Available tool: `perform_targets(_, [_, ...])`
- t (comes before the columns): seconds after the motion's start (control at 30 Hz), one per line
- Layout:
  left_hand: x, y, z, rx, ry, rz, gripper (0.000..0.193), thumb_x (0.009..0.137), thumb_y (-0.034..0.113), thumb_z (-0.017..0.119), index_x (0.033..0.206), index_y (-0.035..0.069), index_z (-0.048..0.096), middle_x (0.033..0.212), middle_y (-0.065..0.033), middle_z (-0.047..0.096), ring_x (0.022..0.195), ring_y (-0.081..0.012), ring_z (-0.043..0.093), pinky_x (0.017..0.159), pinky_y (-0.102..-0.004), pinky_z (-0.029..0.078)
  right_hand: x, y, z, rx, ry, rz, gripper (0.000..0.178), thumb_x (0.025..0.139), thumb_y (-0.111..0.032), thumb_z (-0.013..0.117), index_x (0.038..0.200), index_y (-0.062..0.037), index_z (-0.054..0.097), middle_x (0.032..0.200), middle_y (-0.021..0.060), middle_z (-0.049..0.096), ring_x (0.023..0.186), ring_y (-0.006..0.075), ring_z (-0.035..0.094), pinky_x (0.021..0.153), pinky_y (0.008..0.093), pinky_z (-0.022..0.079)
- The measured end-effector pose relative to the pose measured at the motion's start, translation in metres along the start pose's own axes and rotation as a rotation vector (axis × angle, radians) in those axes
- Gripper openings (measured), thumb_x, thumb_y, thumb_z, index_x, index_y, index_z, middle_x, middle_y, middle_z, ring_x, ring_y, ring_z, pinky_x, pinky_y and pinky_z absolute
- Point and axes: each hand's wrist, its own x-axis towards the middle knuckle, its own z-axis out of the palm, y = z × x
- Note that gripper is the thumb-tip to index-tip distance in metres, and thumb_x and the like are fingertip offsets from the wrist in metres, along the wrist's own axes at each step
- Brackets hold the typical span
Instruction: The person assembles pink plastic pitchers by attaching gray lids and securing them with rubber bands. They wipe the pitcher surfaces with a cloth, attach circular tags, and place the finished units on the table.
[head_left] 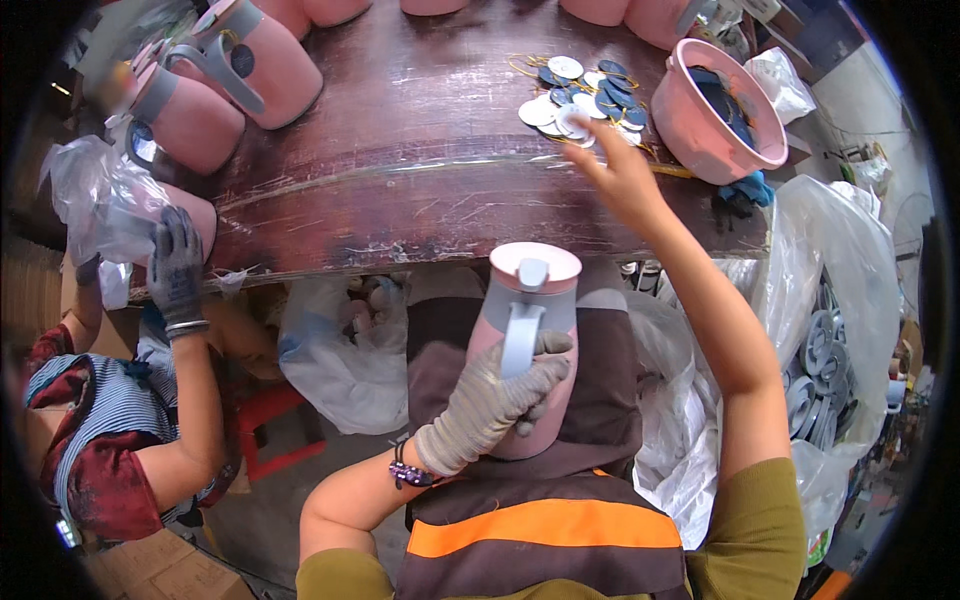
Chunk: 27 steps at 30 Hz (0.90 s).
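My left hand [497,395], in a grey knitted glove, is closed round the handle side of a pink and grey jug [552,370]. The jug stands upright over my lap, its pink lid and grey spout tab facing up. Bare and stretched out over the table, my right hand [625,175] has its fingers apart at the near edge of a pile of round tags [612,97]. These tags are white or dark, with yellow cords. A white tag [570,122] lies right at the fingertips; whether they touch it I cannot tell.
A pink bucket [672,95] with dark tags stands right of the pile. Finished-looking pink jugs [272,65] stand far left on the table [400,130]. Beside me, a co-worker's gloved hand [178,265] handles a bagged jug. A plastic bag of grey lids [820,350] sits at right.
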Motion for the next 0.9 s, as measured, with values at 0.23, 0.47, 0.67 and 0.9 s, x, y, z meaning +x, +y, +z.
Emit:
perform_targets(0.23, [0.005,-0.001,-0.004,0.063,0.033,0.024,0.036,0.091,0.027,0.064,0.119,0.004,0.058,0.068,0.0019,0.055,0.051,-0.0072,0.049,0.047,-0.0210,0.040,0.041,0.050,0.038,-0.513,0.336,-0.100,0.039,0.086,-0.030,0.066,0.112,-0.0023,0.056,0.113,0.0133,0.062,0.107,0.0305,0.057,0.088,0.0435,0.044])
perform_targets(0.47, [0.005,-0.032,-0.033,-0.361,0.099,0.088,0.039,0.095,0.032,0.056,0.121,0.003,0.055,0.086,-0.0097,0.067,0.069,-0.0177,0.064,0.065,-0.0286,0.053,-0.044,-0.039,-0.014,0.675,0.165,0.327,0.023,0.091,-0.017,0.060,0.106,-0.0002,0.052,0.086,0.0079,0.066,0.064,0.0088,0.062,0.046,0.0182,0.040])
perform_targets(0.67, [0.006,-0.016,-0.039,-0.060,-0.004,0.154,0.039,0.092,0.021,0.062,0.126,0.003,0.055,0.093,-0.0043,0.066,0.078,-0.0120,0.065,0.071,-0.0247,0.053,-0.153,-0.096,0.008,0.888,-0.020,0.497,0.018,0.092,-0.006,0.060,0.106,-0.0002,0.050,0.085,0.0041,0.062,0.069,0.0066,0.060,0.059,0.0208,0.049])
perform_targets(0.9, [0.014,-0.015,-0.040,0.645,0.041,0.415,0.030,0.087,0.016,0.065,0.114,0.003,0.063,0.101,-0.0019,0.065,0.089,-0.0132,0.062,0.079,-0.0263,0.050,-0.175,-0.121,0.040,1.092,0.334,0.391,0.020,0.094,-0.006,0.058,0.107,-0.0020,0.044,0.092,0.0058,0.062,0.078,0.0104,0.065,0.068,0.0219,0.053])
